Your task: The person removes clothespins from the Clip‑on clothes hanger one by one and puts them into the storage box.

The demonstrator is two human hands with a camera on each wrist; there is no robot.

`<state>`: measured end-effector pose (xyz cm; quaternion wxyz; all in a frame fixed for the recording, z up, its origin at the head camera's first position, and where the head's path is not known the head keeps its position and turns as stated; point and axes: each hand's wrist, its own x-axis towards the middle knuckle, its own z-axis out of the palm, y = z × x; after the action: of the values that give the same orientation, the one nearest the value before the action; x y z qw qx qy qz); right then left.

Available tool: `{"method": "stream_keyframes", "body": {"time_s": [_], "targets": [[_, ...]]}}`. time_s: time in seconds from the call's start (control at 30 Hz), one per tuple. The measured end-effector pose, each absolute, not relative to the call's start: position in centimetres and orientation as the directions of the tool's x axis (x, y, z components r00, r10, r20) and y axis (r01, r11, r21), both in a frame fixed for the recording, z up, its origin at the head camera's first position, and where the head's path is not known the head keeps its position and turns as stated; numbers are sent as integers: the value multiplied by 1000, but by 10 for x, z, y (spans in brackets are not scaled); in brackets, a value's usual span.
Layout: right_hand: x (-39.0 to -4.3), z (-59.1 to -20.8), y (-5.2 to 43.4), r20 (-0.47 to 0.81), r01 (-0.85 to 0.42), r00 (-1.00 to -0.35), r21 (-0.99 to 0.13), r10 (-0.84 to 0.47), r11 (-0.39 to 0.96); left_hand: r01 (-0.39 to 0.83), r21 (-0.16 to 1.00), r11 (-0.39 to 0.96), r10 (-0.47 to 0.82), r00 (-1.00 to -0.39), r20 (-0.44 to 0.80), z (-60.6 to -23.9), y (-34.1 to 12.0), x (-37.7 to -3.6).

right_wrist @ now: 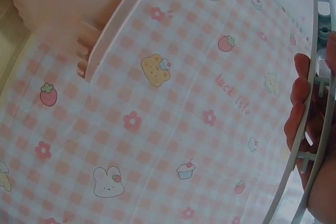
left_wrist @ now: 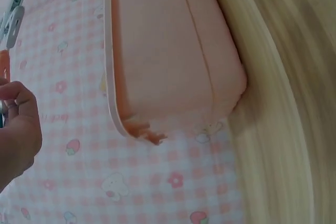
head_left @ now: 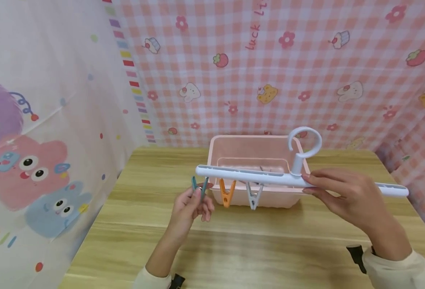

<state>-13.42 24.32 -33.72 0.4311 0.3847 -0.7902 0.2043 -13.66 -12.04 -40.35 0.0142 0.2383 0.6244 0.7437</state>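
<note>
Head view looks down at the table; wrist views (close, tilted) share the pink basket.

Light wood-grain laminate table fills the lower part of the head view, grain running left to right, soft even light with no hard shadows. Behind it hangs a pink-and-white gingham fabric backdrop printed with flowers, strawberries, cupcakes, bunnies, bears and pink script lettering; it wraps round the right side too. On the left hangs a white fabric sheet with big purple, pink and blue cartoon monsters, coloured dots, and a striped multicolour strip down its edge where it meets the gingham. Wrist views show the same gingham print and blurred wood.
</note>
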Motion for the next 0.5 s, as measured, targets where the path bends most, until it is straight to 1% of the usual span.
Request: {"method": "stream_keyframes", "body": {"time_s": [0.07, 0.17, 0.23, 0.3, 0.37, 0.4, 0.47, 0.5], "targets": [[-133, -336, 243, 843, -777, -319, 28, -432, 629, 300, 935, -192, 314, -884, 348, -403, -121, -136], [-130, -335, 242, 847, -767, -300, 59, -439, 638, 397, 913, -97, 241, -880, 409, -403, -119, -137], [-129, -336, 241, 852, -765, -286, 72, -439, 640, 471, 882, -25, 174, -867, 467, -404, -118, -136], [-128, -336, 240, 858, -766, -277, 74, -432, 638, 547, 835, 59, 109, -835, 539, -405, -116, -137], [-128, -337, 240, 866, -774, -272, 63, -420, 630, 629, 764, 143, 62, -777, 627, -406, -115, -138], [-128, -338, 240, 868, -779, -271, 56, -416, 624, 669, 719, 188, 41, -737, 675, -407, -115, -139], [-128, -340, 240, 871, -790, -272, 40, -409, 612, 735, 623, 266, 10, -649, 761, -409, -115, -142], [-129, -341, 240, 872, -796, -275, 30, -405, 604, 765, 563, 312, 0, -593, 806, -410, -115, -144]]}}
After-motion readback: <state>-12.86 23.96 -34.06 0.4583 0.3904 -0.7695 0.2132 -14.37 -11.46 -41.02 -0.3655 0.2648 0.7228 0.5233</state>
